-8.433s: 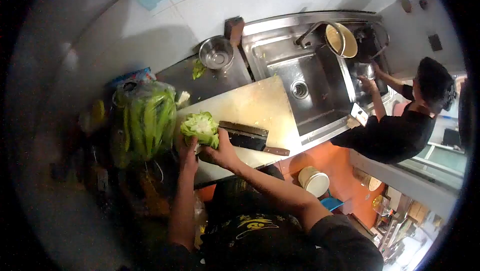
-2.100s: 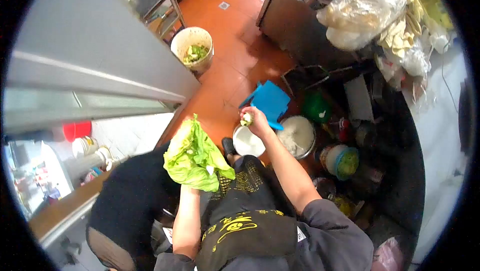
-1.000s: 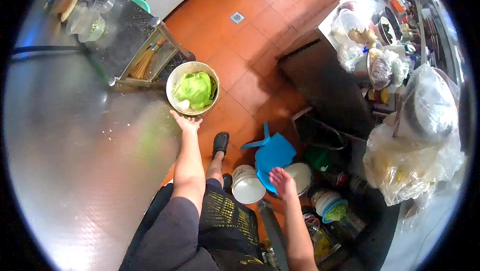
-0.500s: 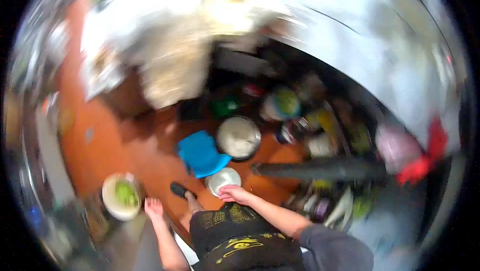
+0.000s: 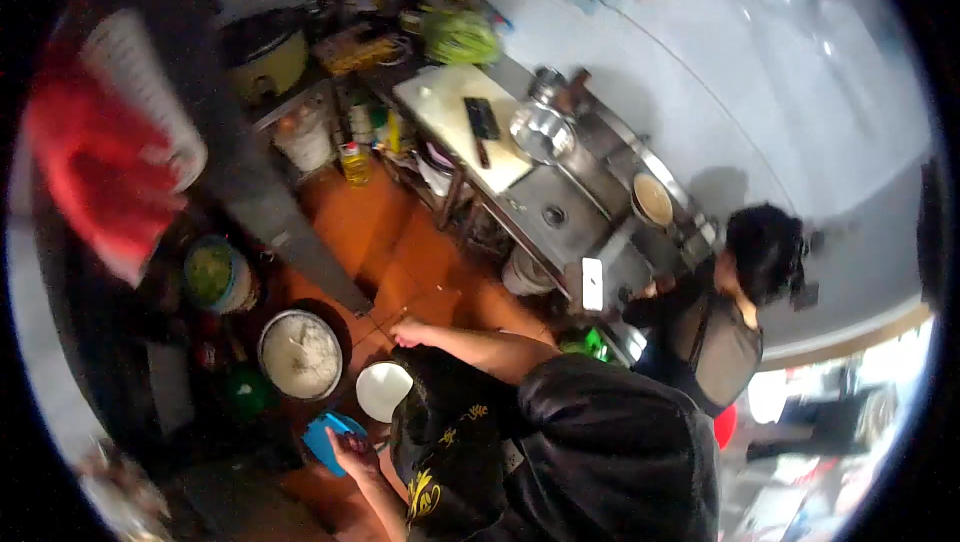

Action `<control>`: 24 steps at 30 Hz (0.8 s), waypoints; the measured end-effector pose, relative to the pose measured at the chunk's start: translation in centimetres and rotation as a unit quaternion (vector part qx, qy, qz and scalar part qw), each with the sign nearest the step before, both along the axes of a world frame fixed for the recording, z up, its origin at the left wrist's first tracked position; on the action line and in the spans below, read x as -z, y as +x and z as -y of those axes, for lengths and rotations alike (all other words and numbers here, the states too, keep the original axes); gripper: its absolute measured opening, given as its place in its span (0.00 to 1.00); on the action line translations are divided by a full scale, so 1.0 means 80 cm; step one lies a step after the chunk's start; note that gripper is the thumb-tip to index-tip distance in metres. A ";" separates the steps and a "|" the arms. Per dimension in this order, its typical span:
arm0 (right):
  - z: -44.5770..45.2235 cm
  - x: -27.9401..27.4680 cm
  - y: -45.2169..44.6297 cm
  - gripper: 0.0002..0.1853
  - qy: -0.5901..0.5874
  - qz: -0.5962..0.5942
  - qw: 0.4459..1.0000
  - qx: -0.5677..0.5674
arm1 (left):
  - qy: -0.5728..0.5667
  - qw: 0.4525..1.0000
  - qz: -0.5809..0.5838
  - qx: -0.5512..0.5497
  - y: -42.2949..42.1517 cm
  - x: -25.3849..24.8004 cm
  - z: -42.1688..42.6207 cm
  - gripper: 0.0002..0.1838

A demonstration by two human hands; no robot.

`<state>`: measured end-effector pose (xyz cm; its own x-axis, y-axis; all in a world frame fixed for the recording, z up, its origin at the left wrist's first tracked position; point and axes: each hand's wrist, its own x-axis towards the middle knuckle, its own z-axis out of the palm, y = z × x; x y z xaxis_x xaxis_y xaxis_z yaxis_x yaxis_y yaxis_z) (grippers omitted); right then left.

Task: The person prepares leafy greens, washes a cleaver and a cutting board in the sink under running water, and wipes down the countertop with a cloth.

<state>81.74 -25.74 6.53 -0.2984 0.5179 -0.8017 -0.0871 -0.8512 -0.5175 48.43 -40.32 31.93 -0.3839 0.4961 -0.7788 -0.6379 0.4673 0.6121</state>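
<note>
My right hand [image 5: 406, 332] hangs over the orange floor, fingers loosely bent, with no object visible in it. Just below it in the view stands a white bucket [image 5: 384, 391]. My left hand [image 5: 355, 454] is in front of a blue plastic object [image 5: 324, 442], its fingers stretched out and nothing seen in them. A round container with pale contents [image 5: 300, 354] stands on the floor beside the bucket. Farther off, a cleaver [image 5: 481, 122] lies on the pale cutting board [image 5: 448, 107], near bagged green vegetables [image 5: 462, 37].
Metal bowls [image 5: 542, 132] stand near the sink [image 5: 553, 214]. A person in dark clothes [image 5: 700, 327] is at the counter's right end. A dark post or beam [image 5: 290, 232] crosses the left side. A red cloth or bag [image 5: 100, 162] hangs at far left. A yellow-capped bottle [image 5: 354, 164] stands beneath the counter.
The lettuce leaves left my left hand and lay in a bucket in a later frame. The small piece is gone from my right hand. My view has swung back toward the counter and sink.
</note>
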 end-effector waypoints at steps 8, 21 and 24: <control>0.347 -0.241 -0.262 0.19 0.122 -0.227 0.809 0.528 | 0.019 0.915 0.159 0.370 -0.357 -0.141 0.188 0.21; 0.260 -0.372 0.069 0.40 0.077 0.107 0.678 0.723 | -0.107 0.856 0.266 0.431 -0.161 -0.118 -0.008 0.24; 0.251 -0.359 0.086 0.32 0.114 0.109 0.662 0.733 | 0.012 0.820 0.366 0.441 -0.079 -0.124 -0.056 0.22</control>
